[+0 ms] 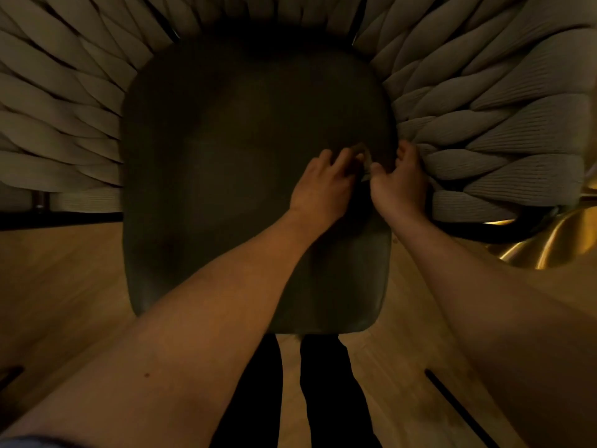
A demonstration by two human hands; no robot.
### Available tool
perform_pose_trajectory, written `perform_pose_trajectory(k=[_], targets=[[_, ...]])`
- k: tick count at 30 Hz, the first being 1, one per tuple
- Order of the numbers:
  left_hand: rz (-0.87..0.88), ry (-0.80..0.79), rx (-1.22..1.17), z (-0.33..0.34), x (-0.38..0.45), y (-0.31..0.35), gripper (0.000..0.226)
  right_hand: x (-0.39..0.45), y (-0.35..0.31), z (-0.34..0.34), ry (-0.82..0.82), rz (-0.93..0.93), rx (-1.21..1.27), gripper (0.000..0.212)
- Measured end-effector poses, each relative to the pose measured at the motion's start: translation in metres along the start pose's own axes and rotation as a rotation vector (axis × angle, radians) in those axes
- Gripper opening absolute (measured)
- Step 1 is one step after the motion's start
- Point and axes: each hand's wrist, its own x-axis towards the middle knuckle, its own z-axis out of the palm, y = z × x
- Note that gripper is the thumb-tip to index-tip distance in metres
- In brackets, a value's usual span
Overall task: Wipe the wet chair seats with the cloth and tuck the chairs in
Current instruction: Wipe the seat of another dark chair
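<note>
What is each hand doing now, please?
Left hand: fingers curled, pinching the cloth.
Right hand: fingers curled, pinching the same cloth over the chair seat.

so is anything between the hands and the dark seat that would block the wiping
Nothing visible. Both hands, left hand and right hand, already rest on the dark padded chair seat, pinching a small crumpled cloth between them near its right edge.

1. The chair seat (245,150) is a dark olive-grey, plain.
2. The woven rope backrest (504,124) is beige with a fine ribbed texture.
3. The floor (58,286) is warm light-brown wood.
4. The trouser legs (255,392) are black.
</note>
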Motion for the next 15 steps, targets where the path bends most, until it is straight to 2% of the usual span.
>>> perform_pose_trajectory(k=[8, 15], targets=[[-0.211, 0.027, 0.038, -0.005, -0.037, -0.083, 0.055, 0.005, -0.027, 0.017, -0.049, -0.039, -0.274, 0.100], [-0.315, 0.054, 0.059, -0.006, -0.067, -0.140, 0.057, 0.008, -0.031, 0.030, 0.014, -0.009, -0.418, 0.101]])
